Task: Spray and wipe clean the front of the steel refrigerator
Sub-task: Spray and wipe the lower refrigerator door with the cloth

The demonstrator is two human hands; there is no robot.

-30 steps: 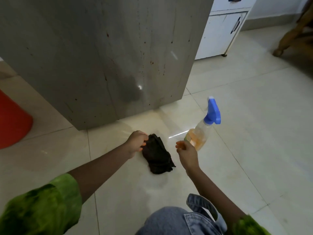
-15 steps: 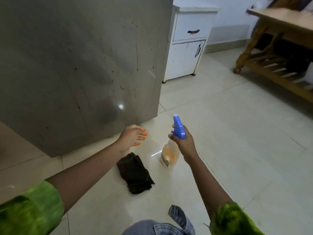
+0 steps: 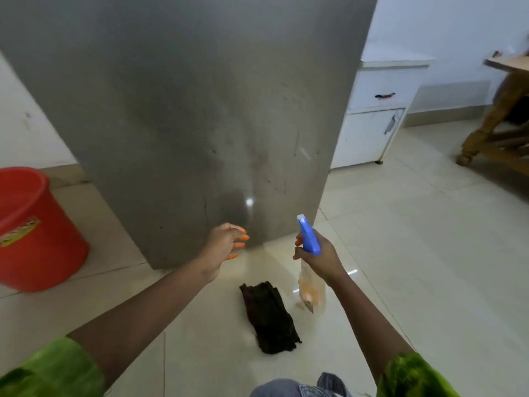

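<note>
Right hand [image 3: 319,257]: grip clenched around the neck of the spray bottle [image 3: 310,285], just under its blue trigger head [image 3: 308,236], nozzle raised toward the steel; the clear body with orange liquid hangs below the fist, above the floor. Left hand [image 3: 226,245]: grip released, fingers loosely spread, holding nothing, hovering close to the lower edge of the refrigerator front [image 3: 186,110]; whether it touches the steel cannot be told. Dark cloth [image 3: 269,316]: lies crumpled on the tiled floor [image 3: 415,267] between the two forearms, just beside the bottle, apart from both hands. Handling, by judgement: the bottle looks light and part full, rigid plastic, likely slick if wet, best held at the neck with a finger free for the trigger; the cloth is soft and limp, can be gathered anywhere into a pad. The refrigerator front is a broad, flat, stiff panel carrying dark specks and streaks toward its lower right, where spray seems most needed. Edges and room: the panel's right vertical edge stands near a white cabinet [image 3: 372,124]; a red bucket [image 3: 34,230] sits on the floor to the left, near the panel's bottom corner; open floor lies to the right, with wooden furniture [image 3: 492,116] well apart.
</note>
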